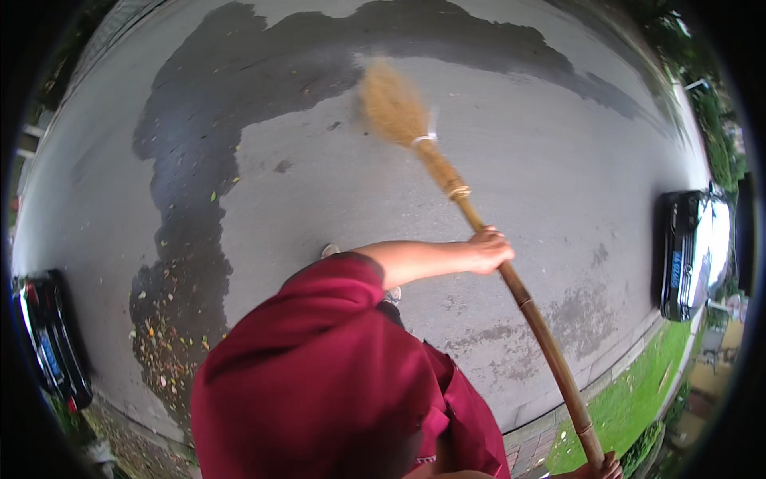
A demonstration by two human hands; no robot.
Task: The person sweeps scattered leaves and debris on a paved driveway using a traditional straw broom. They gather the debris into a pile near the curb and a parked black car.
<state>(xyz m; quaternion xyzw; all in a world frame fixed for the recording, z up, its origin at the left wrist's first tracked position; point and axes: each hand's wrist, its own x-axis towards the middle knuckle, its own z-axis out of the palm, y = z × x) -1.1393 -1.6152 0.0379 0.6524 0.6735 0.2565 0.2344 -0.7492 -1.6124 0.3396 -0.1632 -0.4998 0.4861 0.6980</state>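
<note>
A long-handled straw broom reaches forward and left from me across the pavement. Its bamboo handle (547,335) runs from the lower right towards the middle. My left hand (492,249) is wrapped around the handle partway along, with that arm stretched across in front of my body. At the bottom right edge my right hand (607,467) grips the handle near its upper end, partly cut off by the picture's rim. The straw head (395,105) is blurred, near the edge of a wet patch (191,149). White binding (423,139) circles its neck.
Scattered leaves (170,347) lie on the wet ground at left. A dark car (54,341) stands at the far left, another car (688,257) at the far right. A kerb (616,366) borders green grass (637,389) at lower right. My shoes (330,249) show below me.
</note>
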